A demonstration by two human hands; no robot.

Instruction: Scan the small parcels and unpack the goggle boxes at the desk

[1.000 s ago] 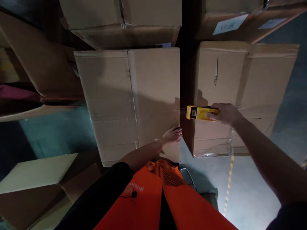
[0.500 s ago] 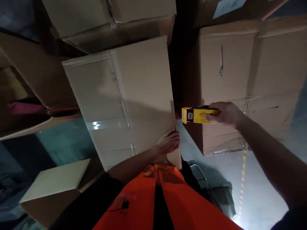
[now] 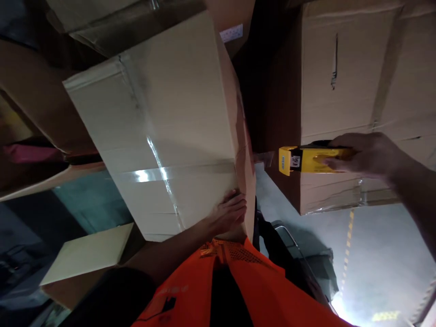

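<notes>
My left hand [image 3: 232, 210] lies at the lower right edge of a large taped cardboard box [image 3: 180, 113], its fingers curled against that edge. The box is tilted, so its right side face shows. Out to the right, my right hand [image 3: 364, 154] grips a small yellow box [image 3: 316, 160] with black parts and a white printed label on its near end. The yellow box is held in the air in front of another large carton [image 3: 340, 104], apart from the tilted one.
More cartons stand behind, one with a white label [image 3: 232, 33]. At lower left is an open-flapped carton [image 3: 88, 254]. A grey floor with a yellow dashed line [image 3: 348, 245] and a metal-framed cart [image 3: 289, 240] lie at lower right. I wear an orange vest [image 3: 190, 290].
The large box has tipped and turned, so its right side now shows. My left hand has shifted a little left with it. My right hand has moved right with the yellow box.
</notes>
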